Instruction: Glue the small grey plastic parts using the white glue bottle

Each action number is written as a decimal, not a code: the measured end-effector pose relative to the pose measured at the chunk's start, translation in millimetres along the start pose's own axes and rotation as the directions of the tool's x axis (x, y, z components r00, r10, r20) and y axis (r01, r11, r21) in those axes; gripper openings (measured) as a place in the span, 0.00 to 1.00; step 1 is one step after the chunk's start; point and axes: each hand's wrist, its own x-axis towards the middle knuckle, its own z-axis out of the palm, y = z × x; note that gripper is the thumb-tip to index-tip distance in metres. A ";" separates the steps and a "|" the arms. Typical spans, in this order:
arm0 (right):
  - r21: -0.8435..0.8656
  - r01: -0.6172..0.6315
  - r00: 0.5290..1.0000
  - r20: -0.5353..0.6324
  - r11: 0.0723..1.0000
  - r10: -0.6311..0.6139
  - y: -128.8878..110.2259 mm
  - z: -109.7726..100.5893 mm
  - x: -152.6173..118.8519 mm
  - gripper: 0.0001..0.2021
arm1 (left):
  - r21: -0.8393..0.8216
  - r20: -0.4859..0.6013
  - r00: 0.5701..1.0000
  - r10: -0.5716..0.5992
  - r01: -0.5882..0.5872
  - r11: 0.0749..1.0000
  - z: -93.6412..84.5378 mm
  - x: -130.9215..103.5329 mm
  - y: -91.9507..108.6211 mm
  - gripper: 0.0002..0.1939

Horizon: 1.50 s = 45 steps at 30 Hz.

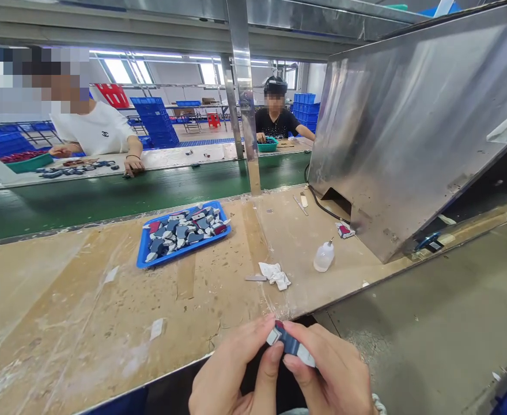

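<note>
At the table's (106, 323) near edge, my left hand (231, 374) and right hand (331, 374) pinch a small blue-and-white plastic part (288, 344) with curled fingers.

We hold a small dark blue part (290, 344) between both hands at the near edge of the workbench (84, 311): our left hand (231, 374) pinches its left end, our right hand (331, 374) grips it from the right. Farther back a blue tray (143, 259) full of similar parts lies on the bench, with a crumpled white cloth (275, 274) and a small white squeeze bottle (324, 257) to its right. A slanted steel housing (409, 127) rises on the right. Beyond the green conveyor belt (106, 199), two other people sit at work.
</note>
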 end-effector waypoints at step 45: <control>0.109 -0.675 0.738 0.085 0.730 0.670 142.9 -13.5 22.3 0.23 | 0.237 0.498 0.856 -0.142 0.023 0.971 -25.7 20.1 -89.3 0.08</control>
